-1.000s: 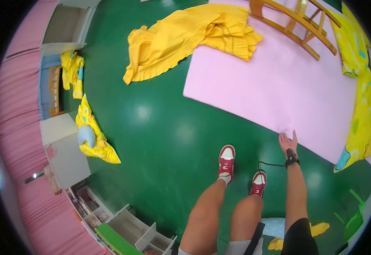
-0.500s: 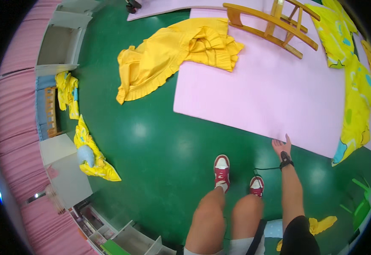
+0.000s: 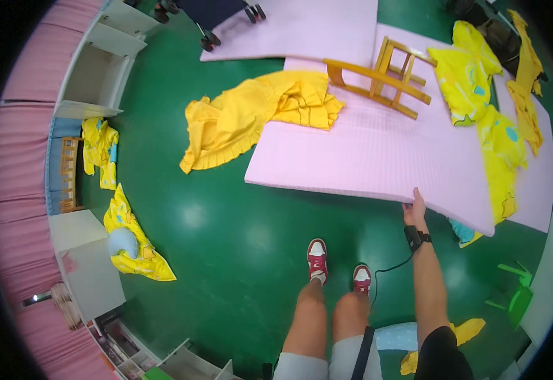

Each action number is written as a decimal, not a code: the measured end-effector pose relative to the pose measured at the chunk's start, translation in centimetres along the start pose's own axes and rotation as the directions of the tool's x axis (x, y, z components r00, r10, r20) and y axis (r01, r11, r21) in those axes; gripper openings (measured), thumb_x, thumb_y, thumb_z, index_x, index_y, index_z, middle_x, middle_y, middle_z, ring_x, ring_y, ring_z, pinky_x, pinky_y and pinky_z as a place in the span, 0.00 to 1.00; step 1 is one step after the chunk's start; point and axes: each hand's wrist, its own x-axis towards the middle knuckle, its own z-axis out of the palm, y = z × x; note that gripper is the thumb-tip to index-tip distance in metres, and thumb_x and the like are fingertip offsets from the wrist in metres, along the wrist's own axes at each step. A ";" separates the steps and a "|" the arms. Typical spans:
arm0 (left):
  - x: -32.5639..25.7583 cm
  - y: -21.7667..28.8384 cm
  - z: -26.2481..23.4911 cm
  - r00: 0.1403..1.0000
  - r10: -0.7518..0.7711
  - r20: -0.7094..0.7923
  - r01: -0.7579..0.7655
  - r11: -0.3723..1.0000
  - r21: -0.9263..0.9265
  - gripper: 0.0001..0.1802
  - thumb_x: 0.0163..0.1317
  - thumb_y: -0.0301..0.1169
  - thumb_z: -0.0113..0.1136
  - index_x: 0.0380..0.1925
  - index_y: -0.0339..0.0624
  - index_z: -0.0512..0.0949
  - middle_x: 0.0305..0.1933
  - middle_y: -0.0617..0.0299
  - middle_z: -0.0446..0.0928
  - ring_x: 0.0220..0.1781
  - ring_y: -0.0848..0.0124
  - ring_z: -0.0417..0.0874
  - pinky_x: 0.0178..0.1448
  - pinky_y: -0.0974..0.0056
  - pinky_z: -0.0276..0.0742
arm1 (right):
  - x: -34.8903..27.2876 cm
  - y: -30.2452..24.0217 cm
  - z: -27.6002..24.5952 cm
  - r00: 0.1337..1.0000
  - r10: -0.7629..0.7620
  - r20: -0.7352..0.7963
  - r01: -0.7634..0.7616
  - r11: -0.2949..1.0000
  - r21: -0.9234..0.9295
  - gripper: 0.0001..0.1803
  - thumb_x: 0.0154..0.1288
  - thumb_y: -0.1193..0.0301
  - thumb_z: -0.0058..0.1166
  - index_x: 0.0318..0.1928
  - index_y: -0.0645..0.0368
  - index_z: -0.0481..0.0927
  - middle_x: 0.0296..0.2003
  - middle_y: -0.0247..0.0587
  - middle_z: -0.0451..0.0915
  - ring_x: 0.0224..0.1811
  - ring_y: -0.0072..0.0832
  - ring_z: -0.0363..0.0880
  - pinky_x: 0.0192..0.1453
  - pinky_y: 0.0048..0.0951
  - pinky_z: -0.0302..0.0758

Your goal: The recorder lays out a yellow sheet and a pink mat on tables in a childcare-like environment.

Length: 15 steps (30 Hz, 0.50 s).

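Observation:
My right hand (image 3: 416,209) grips the near edge of a pink foam mat (image 3: 384,155), thumb on top and fingers curled beneath. That edge is raised off the green floor and bends slightly around my grip. A dark band with a cable sits at my wrist. On the mat lies a tipped wooden rocker frame (image 3: 378,82). A yellow ruffled cloth (image 3: 245,120) overlaps the mat's far left corner, and a bright yellow patterned quilt (image 3: 479,101) lies along its right side. My left hand is out of view.
Another pink mat (image 3: 308,28) lies beyond, beside a dark wheeled thing (image 3: 219,16). Open white cabinets (image 3: 93,69) and yellow patterned cloths (image 3: 131,240) with a blue cushion (image 3: 122,243) line the left. A green chair (image 3: 517,294) stands at the right.
My right hand has closed on the mat's edge and lifted it off the floor. The wooden frame has shifted with the mat. More of the far area has come into view.

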 end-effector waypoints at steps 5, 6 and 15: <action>-9.2 0.2 -2.7 0.917 0.360 0.174 -0.397 0.768 0.503 0.25 0.71 0.48 0.44 0.58 0.43 0.67 0.48 0.49 0.79 0.41 0.56 0.84 0.42 0.60 0.84 | -13.1 -10.5 12.0 0.993 -0.109 -0.038 0.106 0.992 -0.062 0.24 0.61 0.61 0.61 0.53 0.57 0.71 0.45 0.40 0.75 0.43 0.33 0.73 0.48 0.41 0.71; -10.9 0.4 -2.5 0.929 0.362 0.079 -0.364 0.850 0.382 0.22 0.71 0.46 0.45 0.55 0.41 0.69 0.46 0.49 0.80 0.40 0.57 0.84 0.41 0.59 0.83 | -16.3 -12.9 13.6 0.988 -0.153 0.000 0.152 0.985 -0.078 0.26 0.59 0.60 0.62 0.53 0.59 0.71 0.45 0.41 0.74 0.43 0.33 0.73 0.46 0.41 0.72; -21.4 0.2 0.8 0.868 0.494 -0.039 -0.495 0.861 -0.114 0.15 0.65 0.35 0.51 0.45 0.35 0.75 0.37 0.53 0.82 0.30 0.63 0.84 0.31 0.62 0.81 | -44.3 -34.9 10.4 0.880 -0.470 0.065 0.475 0.871 -0.129 0.19 0.57 0.62 0.64 0.47 0.54 0.76 0.37 0.32 0.77 0.35 0.23 0.74 0.35 0.25 0.71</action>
